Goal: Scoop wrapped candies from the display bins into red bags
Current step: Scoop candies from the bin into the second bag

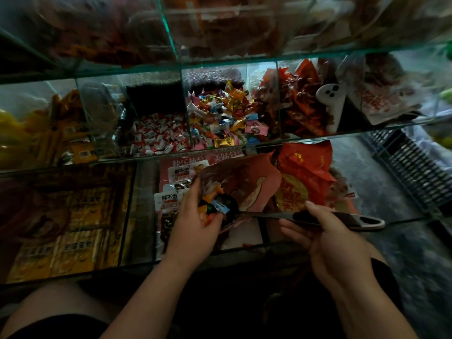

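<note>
left hand (195,216) holds red bag (244,184) mouth open; right hand (325,238) grips scoop (305,217).

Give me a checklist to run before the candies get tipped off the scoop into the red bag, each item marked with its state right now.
1. Scoop loaded with wrapped candies: ok.
2. Right hand gripping the scoop handle firmly: ok.
3. Left hand holding the red bag at its mouth: ok.
4. Bag mouth open wide enough for the scoop bowl: cannot tell, the left hand and candies cover it.
5. Scoop bowl over the bag opening, not over the glass bin edge: cannot tell.
6. Candies steady on the scoop: not ok, the left fingers are pressed against the pile.
</note>
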A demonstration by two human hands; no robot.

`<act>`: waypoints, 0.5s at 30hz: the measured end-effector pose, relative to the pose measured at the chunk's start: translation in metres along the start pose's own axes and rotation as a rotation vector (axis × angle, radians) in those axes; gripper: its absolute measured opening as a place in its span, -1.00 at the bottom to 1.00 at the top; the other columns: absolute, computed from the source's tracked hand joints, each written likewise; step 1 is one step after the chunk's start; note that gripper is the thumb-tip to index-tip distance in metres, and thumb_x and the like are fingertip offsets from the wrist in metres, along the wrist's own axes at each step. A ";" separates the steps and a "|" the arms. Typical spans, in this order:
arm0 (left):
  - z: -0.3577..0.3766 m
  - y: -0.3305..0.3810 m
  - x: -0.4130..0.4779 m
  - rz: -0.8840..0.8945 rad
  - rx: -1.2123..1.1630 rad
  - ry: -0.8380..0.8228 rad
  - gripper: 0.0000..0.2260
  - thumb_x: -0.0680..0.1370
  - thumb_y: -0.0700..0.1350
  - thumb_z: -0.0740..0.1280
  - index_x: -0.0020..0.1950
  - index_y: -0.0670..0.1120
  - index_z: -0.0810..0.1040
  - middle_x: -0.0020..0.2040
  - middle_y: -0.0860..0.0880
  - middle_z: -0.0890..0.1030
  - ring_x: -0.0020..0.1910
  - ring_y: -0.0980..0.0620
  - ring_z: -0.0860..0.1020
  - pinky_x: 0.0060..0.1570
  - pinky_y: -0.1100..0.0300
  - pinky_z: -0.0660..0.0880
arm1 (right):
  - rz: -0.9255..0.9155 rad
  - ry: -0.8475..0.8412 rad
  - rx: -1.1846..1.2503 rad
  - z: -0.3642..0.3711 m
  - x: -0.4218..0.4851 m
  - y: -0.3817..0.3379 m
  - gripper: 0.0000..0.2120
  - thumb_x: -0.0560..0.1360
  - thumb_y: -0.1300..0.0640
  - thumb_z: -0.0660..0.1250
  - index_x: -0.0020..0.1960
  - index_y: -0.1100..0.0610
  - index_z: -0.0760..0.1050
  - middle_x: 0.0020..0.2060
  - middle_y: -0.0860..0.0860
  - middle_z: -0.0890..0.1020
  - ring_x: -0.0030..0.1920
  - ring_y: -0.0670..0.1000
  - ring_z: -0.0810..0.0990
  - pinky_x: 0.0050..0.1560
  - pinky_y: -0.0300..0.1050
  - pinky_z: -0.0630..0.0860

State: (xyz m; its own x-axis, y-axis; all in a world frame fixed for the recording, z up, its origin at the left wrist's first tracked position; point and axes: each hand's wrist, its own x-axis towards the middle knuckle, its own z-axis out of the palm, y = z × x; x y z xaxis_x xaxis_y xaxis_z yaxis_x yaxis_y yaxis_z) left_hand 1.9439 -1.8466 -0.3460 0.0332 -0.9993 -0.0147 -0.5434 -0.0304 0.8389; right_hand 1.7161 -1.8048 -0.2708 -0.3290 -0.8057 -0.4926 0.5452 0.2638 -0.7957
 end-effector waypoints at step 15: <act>0.011 0.029 0.003 0.107 0.429 0.190 -0.34 0.62 0.38 -0.05 0.64 0.06 0.10 0.64 0.17 -0.13 0.64 0.03 -0.12 0.54 -0.02 -0.06 | -0.110 -0.092 0.025 -0.003 -0.033 -0.031 -0.87 0.57 0.27 0.29 -0.14 0.23 0.55 -0.38 0.14 0.66 -0.32 0.24 0.73 -0.36 -0.07 0.68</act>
State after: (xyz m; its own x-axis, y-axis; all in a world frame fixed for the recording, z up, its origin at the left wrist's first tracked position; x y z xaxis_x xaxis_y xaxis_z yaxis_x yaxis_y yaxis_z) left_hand 1.9192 -1.8510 -0.3278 0.0890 -0.9771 0.1930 -0.8481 0.0273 0.5291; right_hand 1.7081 -1.7850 -0.2308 -0.3158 -0.8747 -0.3678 0.5293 0.1593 -0.8333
